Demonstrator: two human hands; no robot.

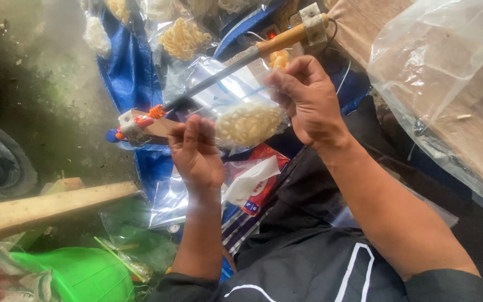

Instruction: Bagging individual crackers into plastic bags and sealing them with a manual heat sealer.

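Observation:
Both my hands hold a small clear plastic bag (236,98) with a pale curly cracker (248,124) inside. My left hand (197,151) pinches the bag's left side, fingers closed. My right hand (307,98) grips the bag's upper right edge. The bag's open end lies against a long dark metal bar (213,81) with a yellow-orange handle (280,40) and a wooden block (146,124) at its near end.
Several filled cracker bags (183,36) lie on a blue tarp (129,72) behind. A red and white packet (255,182) sits below the hands. A large clear plastic sheet (443,67) covers wood at right. A wooden plank (46,210) and green plastic basin (79,274) are at lower left.

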